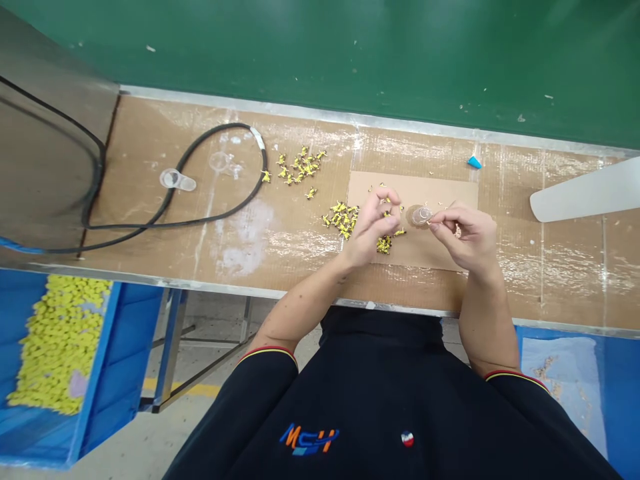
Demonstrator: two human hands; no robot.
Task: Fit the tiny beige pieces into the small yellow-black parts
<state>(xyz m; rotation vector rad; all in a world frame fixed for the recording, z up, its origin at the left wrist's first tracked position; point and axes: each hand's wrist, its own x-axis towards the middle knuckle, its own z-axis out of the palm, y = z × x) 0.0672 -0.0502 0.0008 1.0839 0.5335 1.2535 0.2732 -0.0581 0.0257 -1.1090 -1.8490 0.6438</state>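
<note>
My left hand (373,227) is over the left part of a cardboard sheet (415,257), fingers curled and a gap showing between thumb and fingers. Small yellow-and-black pieces (384,245) lie under and beside it; whether it touches any, I cannot tell. My right hand (470,237) has thumb and index finger pinched together at the right edge of a small clear plastic cup (421,214). What the pinch holds is too small to make out. Left of the sheet are more yellow-and-black pieces (343,219), with another loose group (301,165) farther back.
A black cable (220,217) loops across the left of the table beside a clear plastic scoop-like piece (179,180). A blue cone-shaped piece (474,162) lies at the back; a white panel (585,190) juts in from the right. Blue bins (115,353) stand below the front edge, the left one holding yellow pieces.
</note>
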